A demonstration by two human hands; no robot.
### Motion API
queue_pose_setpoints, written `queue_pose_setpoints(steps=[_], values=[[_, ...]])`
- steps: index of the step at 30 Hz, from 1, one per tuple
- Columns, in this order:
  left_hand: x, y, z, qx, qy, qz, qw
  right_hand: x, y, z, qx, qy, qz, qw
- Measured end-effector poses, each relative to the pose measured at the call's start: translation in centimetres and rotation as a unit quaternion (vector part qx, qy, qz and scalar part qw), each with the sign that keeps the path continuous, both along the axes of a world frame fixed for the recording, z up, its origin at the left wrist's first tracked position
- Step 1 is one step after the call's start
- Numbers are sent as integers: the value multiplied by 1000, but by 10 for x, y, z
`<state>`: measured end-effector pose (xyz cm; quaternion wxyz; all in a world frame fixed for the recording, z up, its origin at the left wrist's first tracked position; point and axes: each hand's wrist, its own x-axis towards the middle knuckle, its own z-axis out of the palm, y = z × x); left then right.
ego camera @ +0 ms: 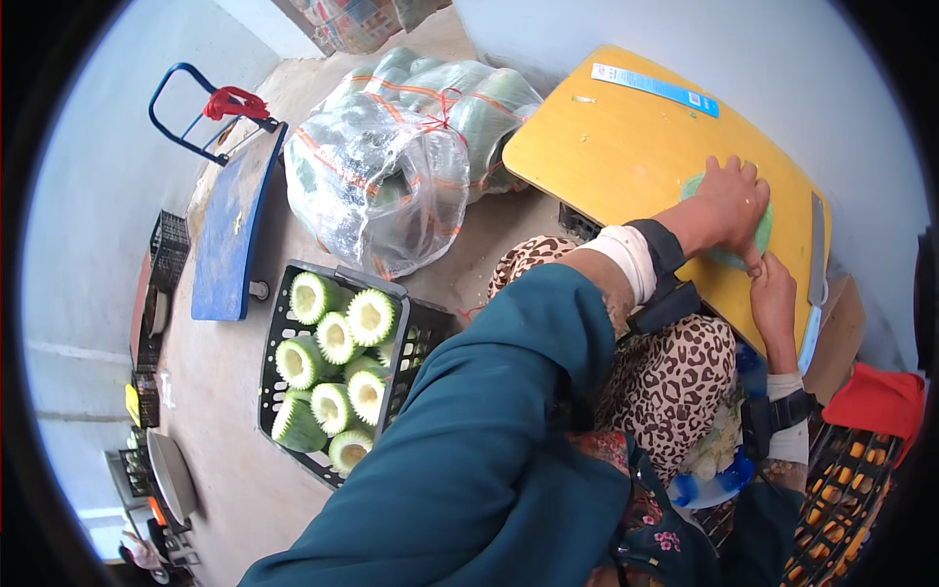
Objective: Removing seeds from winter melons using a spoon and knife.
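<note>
On a yellow board (623, 139), a piece of green-skinned melon or gourd (763, 224) lies mostly under my left hand (730, 205), whose fingers spread over its top. My right hand (774, 293) is at the near edge of the piece with its fingers curled; whether it holds a small tool there is hidden. A long knife (816, 249) with a light blue handle lies along the board's right edge. At the board's far edge is a blue printed cardboard sleeve (656, 89). Small scraps dot the board.
A black plastic crate (400, 352) holds several hollowed green gourd pieces (334, 337) with notched rims. Behind it stand clear plastic bags (381, 176) of whole gourds. A blue platform trolley (235, 227) is at the left. At lower right are a red cloth (877, 403) and a basket (843, 491) with orange pieces.
</note>
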<state>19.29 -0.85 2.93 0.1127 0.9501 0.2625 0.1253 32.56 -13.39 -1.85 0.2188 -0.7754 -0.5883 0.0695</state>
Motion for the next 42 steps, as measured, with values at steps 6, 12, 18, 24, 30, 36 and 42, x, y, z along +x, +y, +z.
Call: queue_pose_setpoints(steps=[6, 12, 18, 24, 30, 36, 42], values=[[-1, -4, 8, 19, 7, 14, 1000, -20, -4, 2, 49, 19, -36, 998], [12, -16, 7, 33, -14, 67, 997, 3, -1, -35, 50, 66, -110, 990], [-4, -13, -7, 75, -80, -6, 994, 14, -7, -62, 35, 124, -76, 989], [-22, 0, -15, 54, -143, -77, 985, 2, -31, -26, 44, 202, -74, 976], [-25, -10, -16, 46, -137, -114, 983, 11, -51, -21, 80, 218, -44, 972], [-33, -19, -18, 85, -169, -123, 974, 9, -56, -10, 116, 296, 28, 948], [-40, -6, -10, -5, -133, -117, 984, -1, -49, 12, 62, 275, 75, 956]])
